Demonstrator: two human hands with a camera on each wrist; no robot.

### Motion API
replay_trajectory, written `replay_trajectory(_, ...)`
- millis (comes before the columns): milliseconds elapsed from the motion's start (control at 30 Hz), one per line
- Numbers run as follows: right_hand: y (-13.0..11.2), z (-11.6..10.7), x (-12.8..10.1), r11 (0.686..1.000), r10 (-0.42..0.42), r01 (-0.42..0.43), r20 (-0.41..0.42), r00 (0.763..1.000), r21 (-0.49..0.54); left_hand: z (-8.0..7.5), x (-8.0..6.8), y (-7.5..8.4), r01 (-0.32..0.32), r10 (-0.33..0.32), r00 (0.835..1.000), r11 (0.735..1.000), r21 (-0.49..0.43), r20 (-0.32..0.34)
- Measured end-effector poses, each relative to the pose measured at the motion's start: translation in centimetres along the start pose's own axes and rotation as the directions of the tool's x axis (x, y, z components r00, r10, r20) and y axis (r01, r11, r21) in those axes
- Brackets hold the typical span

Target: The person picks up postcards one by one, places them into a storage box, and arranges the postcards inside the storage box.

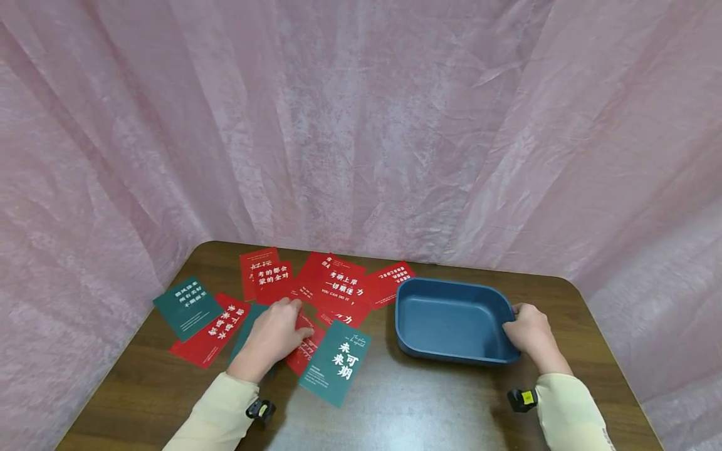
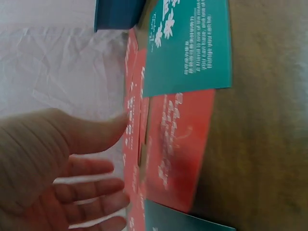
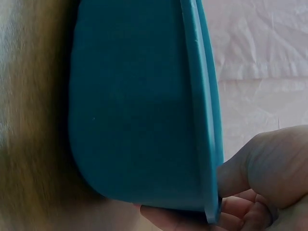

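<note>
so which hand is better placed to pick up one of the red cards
Likely the left hand: it already rests on a red card among the spread. The right hand grips the blue tray by its rim, away from the cards.

Head view: evenly lit, moderately bright, soft light from above and in front. Pale glare patch on the tabletop (image 1: 395, 407) at the near edge; soft shadow beneath the tray (image 1: 451, 313). Wide-angle bending at the frame edges; curtain (image 1: 361, 125) folds sharp.
Left wrist view: cards (image 2: 183, 144) blurred, print smeared; left hand (image 2: 53, 168) close and soft, tinted red.
Right wrist view: tray wall soft-focused, shaded; curtain behind bright, near washed out.
</note>
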State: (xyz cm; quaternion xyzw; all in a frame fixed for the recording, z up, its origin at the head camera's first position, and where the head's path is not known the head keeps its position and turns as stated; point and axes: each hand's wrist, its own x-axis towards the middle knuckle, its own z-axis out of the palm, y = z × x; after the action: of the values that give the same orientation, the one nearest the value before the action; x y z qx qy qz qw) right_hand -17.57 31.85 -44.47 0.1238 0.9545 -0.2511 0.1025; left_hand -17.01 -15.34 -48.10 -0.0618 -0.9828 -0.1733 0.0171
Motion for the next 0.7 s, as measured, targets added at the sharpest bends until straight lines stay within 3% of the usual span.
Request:
replay_trajectory(100, -0.4, 0.4, 0.0, 1.0, -0.016, 0.016, 0.0, 1.0, -0.003, -0.2, 0.5, 0.8, -0.055, 0.056, 0.994, 0.998, -0.018, 0.092)
replay_trajectory(200, -0.6, 0.7, -0.1, 1.0, -0.019, 0.019, 0.009, 1.0, 0.0, -0.4, 1.3, 2.0, -0.139, 0.14, 0.975, 0.99, -0.014, 0.176)
replay_trajectory(300, -0.8, 0.9, -0.3, 1.0, -0.02, 0.02, 0.011, 1.0, -0.002, -0.5, 2.1, 3.6, -0.231, 0.226, 0.941, 0.973, -0.01, 0.25)
replay_trajectory(467, -1.3, 0.9, -0.5, 1.0, -0.015, 0.015, 0.023, 1.0, -0.004, 0.2, 2.7, 6.0, -0.341, 0.319, 0.88, 0.94, 0.0, 0.353)
replay_trajectory(633, -2.1, 0.4, -0.9, 0.999, -0.003, 0.002, -0.009, 1.0, -0.042, 1.1, 3.0, 7.5, -0.446, 0.384, 0.83, 0.892, 0.067, 0.405)
replay_trajectory(700, -2.5, 0.1, -0.9, 0.998, -0.006, 0.005, -0.023, 1.0, -0.06, 1.4, 3.2, 7.8, -0.476, 0.398, 0.817, 0.873, 0.101, 0.417)
